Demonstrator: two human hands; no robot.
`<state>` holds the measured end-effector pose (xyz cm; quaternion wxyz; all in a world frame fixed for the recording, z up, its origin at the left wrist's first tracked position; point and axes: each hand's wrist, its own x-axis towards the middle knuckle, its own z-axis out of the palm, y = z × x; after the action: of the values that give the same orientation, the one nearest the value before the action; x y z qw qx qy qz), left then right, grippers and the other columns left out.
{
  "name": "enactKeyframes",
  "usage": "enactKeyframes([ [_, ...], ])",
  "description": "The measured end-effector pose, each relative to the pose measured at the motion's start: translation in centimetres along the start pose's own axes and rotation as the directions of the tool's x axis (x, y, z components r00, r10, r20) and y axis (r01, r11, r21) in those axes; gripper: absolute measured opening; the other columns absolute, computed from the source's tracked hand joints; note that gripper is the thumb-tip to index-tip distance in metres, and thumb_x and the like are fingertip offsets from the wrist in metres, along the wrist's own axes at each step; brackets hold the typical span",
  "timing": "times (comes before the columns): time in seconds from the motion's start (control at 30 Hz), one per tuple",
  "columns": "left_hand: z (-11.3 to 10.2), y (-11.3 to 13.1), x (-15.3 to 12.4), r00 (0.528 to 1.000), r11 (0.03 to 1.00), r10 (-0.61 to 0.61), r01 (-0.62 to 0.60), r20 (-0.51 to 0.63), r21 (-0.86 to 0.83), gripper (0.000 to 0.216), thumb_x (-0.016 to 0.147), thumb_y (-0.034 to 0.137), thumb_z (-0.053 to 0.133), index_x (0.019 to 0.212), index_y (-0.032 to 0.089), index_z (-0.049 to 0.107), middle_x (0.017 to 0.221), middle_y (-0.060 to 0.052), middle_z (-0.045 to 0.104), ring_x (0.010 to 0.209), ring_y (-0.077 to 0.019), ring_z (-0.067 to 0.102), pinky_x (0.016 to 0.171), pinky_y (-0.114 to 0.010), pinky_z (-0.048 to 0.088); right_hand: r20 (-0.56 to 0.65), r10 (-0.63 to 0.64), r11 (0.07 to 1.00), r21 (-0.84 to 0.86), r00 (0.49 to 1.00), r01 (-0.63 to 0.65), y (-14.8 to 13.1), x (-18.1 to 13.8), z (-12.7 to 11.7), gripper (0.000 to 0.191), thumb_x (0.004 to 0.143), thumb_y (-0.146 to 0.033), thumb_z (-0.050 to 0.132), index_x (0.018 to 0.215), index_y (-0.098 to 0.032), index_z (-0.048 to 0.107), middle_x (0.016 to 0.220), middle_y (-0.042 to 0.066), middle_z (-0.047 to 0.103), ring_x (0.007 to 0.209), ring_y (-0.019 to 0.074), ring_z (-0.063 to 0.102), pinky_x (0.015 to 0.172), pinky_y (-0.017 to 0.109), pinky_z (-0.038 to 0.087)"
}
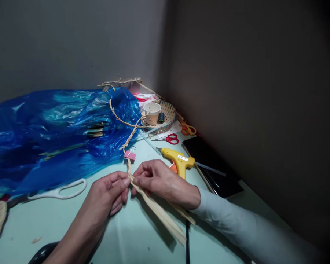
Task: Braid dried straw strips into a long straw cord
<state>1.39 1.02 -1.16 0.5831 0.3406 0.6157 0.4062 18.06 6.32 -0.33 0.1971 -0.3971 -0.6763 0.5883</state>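
Observation:
Both hands meet at the lower end of a pale plant-fibre braid (129, 167), just below a pink binder clip (130, 155) fixed on it. My left hand (110, 190) pinches the braid between thumb and fingers. Close against it, my right hand (159, 181) pinches the same spot, where the braid opens into loose flat strips (161, 212). These strips spread down to the right under my right hand and wrist. Above the clip, the finished braid runs up and curls in a loop over the blue plastic bag.
A blue plastic bag (57, 128) fills the left, with white-handled scissors (71, 189) before it. Right of the braid lie a yellow glue gun (180, 159), red scissors (170, 138) and a black flat object (209, 157). Behind, a woven basket (169, 113) holds a paper cup (151, 115) and thread spool (161, 117).

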Motion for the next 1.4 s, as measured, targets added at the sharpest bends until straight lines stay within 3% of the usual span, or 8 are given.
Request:
enactKeyframes([
  [0.3,0.0,0.2,-0.6,0.988,0.991,-0.077,0.062,-0.131,-0.116,0.043,0.056,0.038,0.088,0.085,0.015,0.067,0.05,0.007,0.052,0.044,-0.0027,0.041,0.041,-0.01,0.027,0.1,-0.043,0.992,-0.116,0.994,0.054,-0.4,-0.2,-1.3,0.022,0.09,-0.03,0.054,0.074,-0.016,0.06,0.064,0.0,0.065,0.061,0.0105,0.06,0.061,0.021,0.038],
  [0.47,0.0,0.0,-0.2,0.985,0.996,-0.046,0.034,-0.166,-0.078,0.045,0.055,0.039,0.088,0.087,0.014,0.068,0.053,0.007,0.053,0.048,-0.0037,0.04,0.044,-0.011,0.026,-0.002,-0.148,0.938,-0.317,0.989,0.14,-0.8,-0.1,-1.2,0.035,0.095,-0.041,0.052,0.073,-0.017,0.064,0.064,-0.002,0.058,0.062,0.011,0.048,0.057,0.023,0.029],
  [0.57,-0.2,-0.6,0.3,0.994,0.999,0.026,-0.023,-0.102,0.027,0.04,0.066,0.042,0.08,0.093,0.015,0.068,0.05,0.007,0.05,0.046,-0.0052,0.036,0.045,-0.015,0.023,-0.085,-0.151,0.927,-0.357,0.985,0.111,-0.5,0.4,-0.6,0.037,0.095,-0.046,0.05,0.075,-0.017,0.063,0.068,0.0,0.06,0.066,0.013,0.049,0.058,0.025,0.028],
  [0.87,1.1,-0.5,0.4,0.969,0.927,0.245,-0.225,-0.031,0.301,0.026,0.079,0.039,0.061,0.082,0.014,0.065,0.047,0.008,0.041,0.048,-0.0108,0.032,0.05,-0.024,0.024,-0.137,-0.095,0.985,-0.157,0.986,0.073,0.6,2.4,0.3,0.012,0.083,-0.022,0.058,0.072,-0.016,0.056,0.066,-0.003,0.053,0.065,0.0121,0.047,0.058,0.023,0.03],
  [1.0,1.5,-0.7,0.6,0.949,0.894,0.314,-0.286,-0.027,0.344,0.024,0.081,0.038,0.055,0.076,0.016,0.062,0.05,0.008,0.038,0.05,-0.0124,0.032,0.051,-0.025,0.026,-0.206,-0.142,0.958,-0.276,0.968,0.082,0.7,2.3,0.9,0.009,0.08,-0.016,0.056,0.071,-0.017,0.055,0.064,-0.003,0.053,0.064,0.0129,0.048,0.057,0.024,0.03],
  [1.13,1.6,-0.8,0.6,0.934,0.85,0.357,-0.316,-0.021,0.421,0.021,0.083,0.036,0.051,0.071,0.02,0.058,0.05,0.007,0.039,0.052,-0.0148,0.039,0.053,-0.026,0.03,-0.165,-0.181,0.917,-0.385,0.969,0.106,0.3,1.1,0.6,0.012,0.086,-0.021,0.054,0.076,-0.017,0.058,0.071,0.001,0.06,0.071,0.0161,0.053,0.062,0.025,0.032],
  [1.27,1.7,-0.8,0.6,0.929,0.795,0.367,-0.289,-0.044,0.533,0.017,0.083,0.024,0.05,0.069,0.021,0.06,0.057,0.001,0.055,0.058,-0.0183,0.052,0.057,-0.027,0.036,-0.139,-0.219,0.726,-0.685,0.966,0.066,-2.1,0.0,-0.6,0.02,0.096,-0.029,0.045,0.088,-0.018,0.06,0.076,0.004,0.065,0.067,0.0173,0.056,0.06,0.028,0.031],
  [1.4,1.8,-0.9,0.8,0.936,0.732,0.35,-0.242,-0.047,0.637,0.023,0.079,0.01,0.047,0.08,0.021,0.067,0.078,-0.006,0.072,0.077,-0.0226,0.065,0.068,-0.029,0.043,0.051,-0.383,0.328,-0.926,0.922,0.187,-6.0,3.2,-1.0,0.021,0.098,-0.019,0.041,0.09,-0.017,0.06,0.082,0.006,0.067,0.068,0.0162,0.058,0.06,0.028,0.034],
])
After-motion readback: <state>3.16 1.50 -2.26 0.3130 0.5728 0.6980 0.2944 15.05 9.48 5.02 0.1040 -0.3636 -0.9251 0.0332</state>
